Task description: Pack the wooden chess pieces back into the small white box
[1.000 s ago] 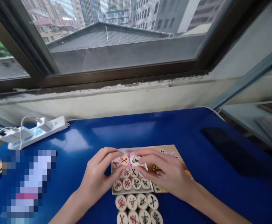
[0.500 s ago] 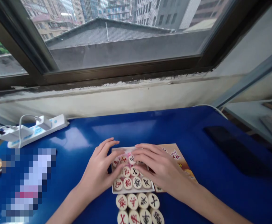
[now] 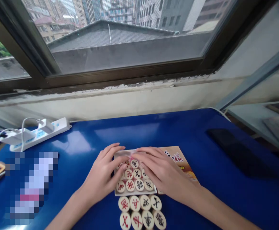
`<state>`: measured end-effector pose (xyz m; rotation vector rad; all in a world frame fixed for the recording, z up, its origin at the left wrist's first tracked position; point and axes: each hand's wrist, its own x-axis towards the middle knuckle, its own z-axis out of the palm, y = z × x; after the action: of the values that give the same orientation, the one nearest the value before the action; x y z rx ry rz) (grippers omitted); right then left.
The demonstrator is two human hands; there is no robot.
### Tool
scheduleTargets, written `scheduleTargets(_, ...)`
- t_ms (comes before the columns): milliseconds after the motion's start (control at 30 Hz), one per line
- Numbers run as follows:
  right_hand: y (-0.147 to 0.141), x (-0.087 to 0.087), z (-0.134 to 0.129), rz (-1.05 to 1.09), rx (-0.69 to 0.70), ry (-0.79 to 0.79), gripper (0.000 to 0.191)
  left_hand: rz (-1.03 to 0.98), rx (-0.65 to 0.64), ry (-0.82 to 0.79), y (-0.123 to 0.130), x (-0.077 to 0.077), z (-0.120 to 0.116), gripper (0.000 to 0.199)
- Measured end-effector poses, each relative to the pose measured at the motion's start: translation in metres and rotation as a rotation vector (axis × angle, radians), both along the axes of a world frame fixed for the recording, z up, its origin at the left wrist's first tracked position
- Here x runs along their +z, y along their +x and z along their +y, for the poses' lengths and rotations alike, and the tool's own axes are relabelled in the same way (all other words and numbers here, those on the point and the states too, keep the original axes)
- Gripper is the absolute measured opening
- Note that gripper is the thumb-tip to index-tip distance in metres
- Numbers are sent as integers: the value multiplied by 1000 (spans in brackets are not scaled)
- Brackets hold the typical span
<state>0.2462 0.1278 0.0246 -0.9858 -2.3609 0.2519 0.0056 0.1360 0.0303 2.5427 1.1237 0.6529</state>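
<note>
Many chess pieces point(image 3: 130, 185) lie in a white box point(image 3: 128, 153), near centre. Left hand point(image 3: 106, 171) curls at its left side; right hand point(image 3: 163, 169) covers its right; whether either grips, can't tell. A wrist bump could scatter the near rows point(image 3: 135, 203). Blue table point(image 3: 139, 131) beneath; power strip point(image 3: 59, 126) left, window point(image 3: 125, 56) far.

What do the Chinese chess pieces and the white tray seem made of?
Chinese chess pieces: perhaps wood or plastic, smooth; their cream faces show no clear grain. White tray: probably plastic or coated cardboard, given its thin, plain rim; finish unclear.
</note>
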Motion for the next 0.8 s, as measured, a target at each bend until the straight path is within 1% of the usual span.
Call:
scheduleTargets(100, 0, -1, 0, 4, -9, -3, 35, -29, 12, 33, -1, -1, 1, 23)
scheduleTargets(200, 2, -1, 1, 78, -86, -1, 38, -85, 34, 122, -4, 1, 3, 22)
scheduleTargets(333, 6, 10, -1, 232, -184, 3, 34, -170, 91, 238, -6, 12, 2, 19)
scheduleTargets(433, 11, 23, -12, 300, -218, 80, 26, -220, 134, 300, -8, 19, -7, 17)
scheduleTargets(533, 14, 28, -33, 342, -252, 123, 19, -222, 160, 333, -13, 18, -23, 18)
scheduleTargets(600, 16, 22, -53, 347, -272, 112, 17, -225, 204, 322, -18, 12, -38, 19)
scheduleTargets(733, 15, -1, -93, 342, -294, 49, 16, -210, 275, 319, -27, -1, -77, 20)
scheduleTargets(800, 11, -12, -110, 364, -336, 8, 15, -184, 306, 336, -27, -7, -97, 22)
